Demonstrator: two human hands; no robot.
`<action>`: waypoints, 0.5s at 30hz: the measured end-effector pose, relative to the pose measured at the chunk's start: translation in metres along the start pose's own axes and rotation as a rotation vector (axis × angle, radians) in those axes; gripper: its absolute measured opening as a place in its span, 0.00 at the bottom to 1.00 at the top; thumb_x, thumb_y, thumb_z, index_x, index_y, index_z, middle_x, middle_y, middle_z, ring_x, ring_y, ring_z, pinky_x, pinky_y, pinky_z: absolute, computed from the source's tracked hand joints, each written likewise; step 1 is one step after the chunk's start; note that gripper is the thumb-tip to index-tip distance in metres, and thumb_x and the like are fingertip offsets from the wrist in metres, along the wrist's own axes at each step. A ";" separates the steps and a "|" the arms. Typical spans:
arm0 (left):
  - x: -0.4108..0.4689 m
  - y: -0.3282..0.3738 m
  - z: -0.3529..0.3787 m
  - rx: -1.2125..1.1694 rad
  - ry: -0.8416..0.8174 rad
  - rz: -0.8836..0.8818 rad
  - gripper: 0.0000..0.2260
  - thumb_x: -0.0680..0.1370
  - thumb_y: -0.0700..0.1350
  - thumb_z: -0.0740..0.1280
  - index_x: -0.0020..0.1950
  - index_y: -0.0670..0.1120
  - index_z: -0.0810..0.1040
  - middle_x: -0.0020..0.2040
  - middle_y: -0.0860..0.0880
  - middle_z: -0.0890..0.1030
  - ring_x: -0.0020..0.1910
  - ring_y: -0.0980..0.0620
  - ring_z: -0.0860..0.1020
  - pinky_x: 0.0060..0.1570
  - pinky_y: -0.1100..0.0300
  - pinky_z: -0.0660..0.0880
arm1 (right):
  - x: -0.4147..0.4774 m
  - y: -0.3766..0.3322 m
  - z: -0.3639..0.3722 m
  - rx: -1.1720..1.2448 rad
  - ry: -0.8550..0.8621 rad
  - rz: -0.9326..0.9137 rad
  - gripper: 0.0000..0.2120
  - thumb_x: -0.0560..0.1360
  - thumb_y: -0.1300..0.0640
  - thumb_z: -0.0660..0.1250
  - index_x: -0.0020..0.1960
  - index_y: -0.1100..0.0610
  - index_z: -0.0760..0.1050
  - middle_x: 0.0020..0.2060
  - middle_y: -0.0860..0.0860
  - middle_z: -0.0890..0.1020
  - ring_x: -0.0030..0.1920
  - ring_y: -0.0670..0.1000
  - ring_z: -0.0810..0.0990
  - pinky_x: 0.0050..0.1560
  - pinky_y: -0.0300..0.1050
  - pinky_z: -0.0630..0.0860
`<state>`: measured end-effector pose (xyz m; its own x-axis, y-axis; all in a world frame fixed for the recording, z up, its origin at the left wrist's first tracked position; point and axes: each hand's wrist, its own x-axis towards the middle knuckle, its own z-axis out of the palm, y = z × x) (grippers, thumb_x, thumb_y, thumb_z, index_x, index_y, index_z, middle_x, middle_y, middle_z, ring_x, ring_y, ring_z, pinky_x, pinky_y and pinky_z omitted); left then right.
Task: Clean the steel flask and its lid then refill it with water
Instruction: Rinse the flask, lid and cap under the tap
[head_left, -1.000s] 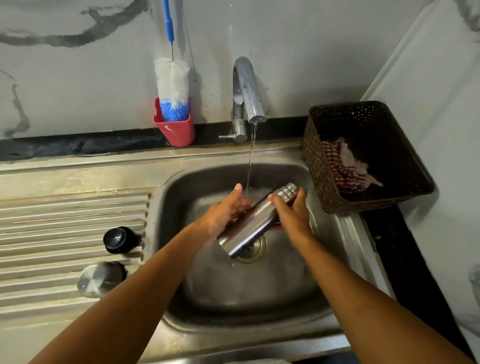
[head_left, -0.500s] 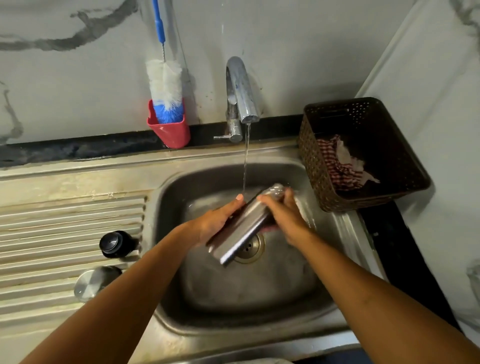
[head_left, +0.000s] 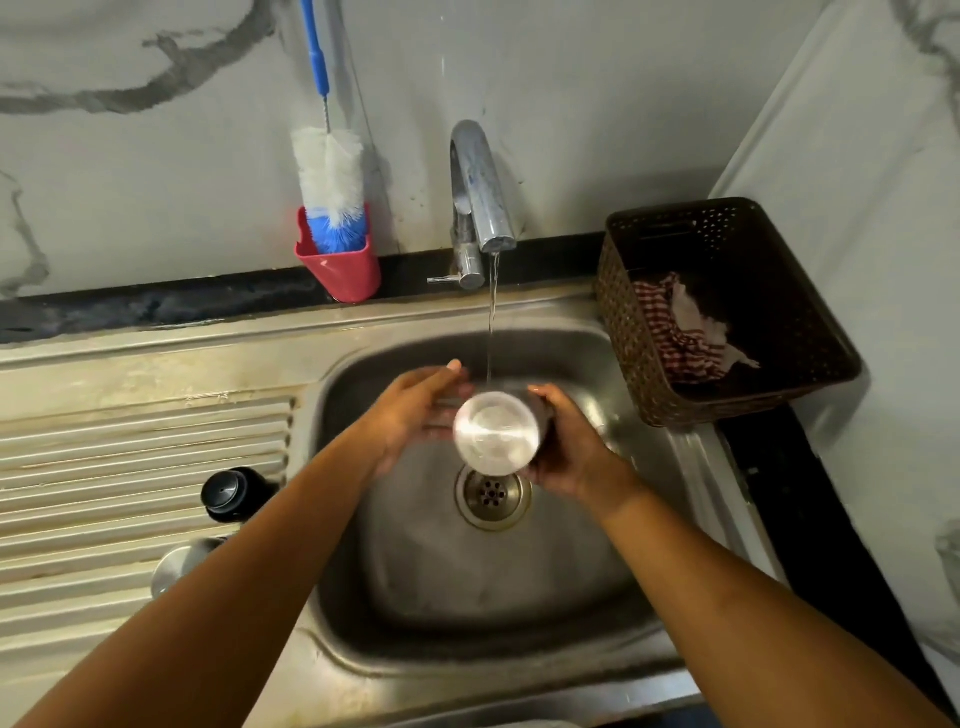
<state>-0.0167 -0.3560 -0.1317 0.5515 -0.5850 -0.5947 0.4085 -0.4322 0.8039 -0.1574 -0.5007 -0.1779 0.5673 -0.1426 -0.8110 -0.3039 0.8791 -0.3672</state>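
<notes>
Over the steel sink (head_left: 410, 582), the right hand (head_left: 571, 447) has its fingers curled around the flask (head_left: 496, 434), whose round shiny bottom faces the camera. The left hand (head_left: 415, 410) is blurred; its fingers look straight and flat against the flask's side. A thin stream of water (head_left: 491, 322) falls from the curved chrome tap (head_left: 480, 202) onto the flask. On the ribbed draining board (head_left: 130, 467) lie a black round cap (head_left: 228, 493) and a round steel lid (head_left: 179, 564).

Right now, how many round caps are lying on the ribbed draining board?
2, both on the draining board: a black cap farther back and a steel cap nearer the camera, partly hidden behind the left forearm. Others could lie under that arm.
</notes>
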 end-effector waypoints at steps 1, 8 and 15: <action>0.004 0.007 0.000 -0.052 0.059 0.032 0.16 0.85 0.51 0.66 0.69 0.45 0.79 0.63 0.44 0.85 0.55 0.47 0.85 0.52 0.53 0.81 | -0.004 -0.001 0.002 0.044 -0.036 0.014 0.20 0.66 0.46 0.73 0.49 0.61 0.86 0.43 0.56 0.85 0.41 0.55 0.86 0.47 0.46 0.82; 0.030 0.062 0.014 -0.411 0.213 0.184 0.26 0.82 0.36 0.66 0.80 0.45 0.66 0.69 0.44 0.78 0.67 0.45 0.79 0.64 0.46 0.79 | -0.007 -0.010 0.007 0.243 0.014 0.080 0.29 0.76 0.38 0.66 0.62 0.63 0.77 0.43 0.61 0.81 0.29 0.54 0.83 0.26 0.40 0.80; 0.025 0.069 0.035 -0.138 0.153 0.341 0.36 0.81 0.32 0.60 0.86 0.53 0.55 0.81 0.46 0.67 0.79 0.45 0.67 0.79 0.41 0.63 | -0.017 -0.013 0.010 0.341 0.027 0.053 0.31 0.75 0.36 0.68 0.61 0.63 0.79 0.42 0.61 0.80 0.30 0.54 0.83 0.26 0.41 0.81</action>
<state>0.0003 -0.4241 -0.0906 0.7700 -0.5657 -0.2950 0.2711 -0.1285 0.9539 -0.1552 -0.5056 -0.1550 0.5361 -0.1004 -0.8381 -0.0566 0.9864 -0.1543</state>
